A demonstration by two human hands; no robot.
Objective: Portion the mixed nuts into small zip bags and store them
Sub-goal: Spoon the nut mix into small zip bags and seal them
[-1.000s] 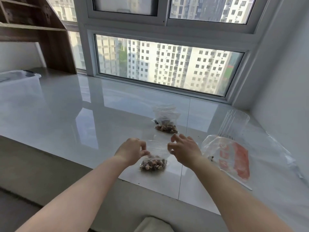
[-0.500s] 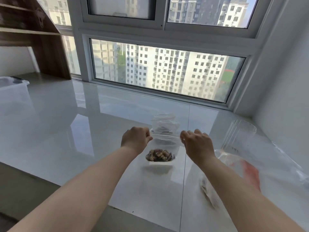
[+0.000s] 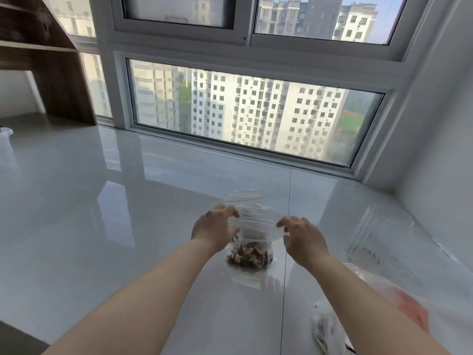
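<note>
A small clear zip bag (image 3: 257, 226) with mixed nuts (image 3: 249, 256) in its bottom hangs between my hands over the glossy white counter (image 3: 102, 226). My left hand (image 3: 216, 226) pinches the bag's top left corner. My right hand (image 3: 300, 235) pinches the top right end of the zip strip. Just behind it, the top of a second small zip bag (image 3: 244, 194) shows; its contents are hidden by the held bag.
A clear plastic jar (image 3: 378, 237) lies at the right. A large clear bag with a red patch (image 3: 399, 303) lies blurred at the lower right, under my right forearm. A clear bin edge (image 3: 5, 131) sits far left. The window sill runs along the back.
The bag came up off the counter a second ago, held at its top by both hands. Since half a second ago it has sunk slightly. The view has tilted upward.
</note>
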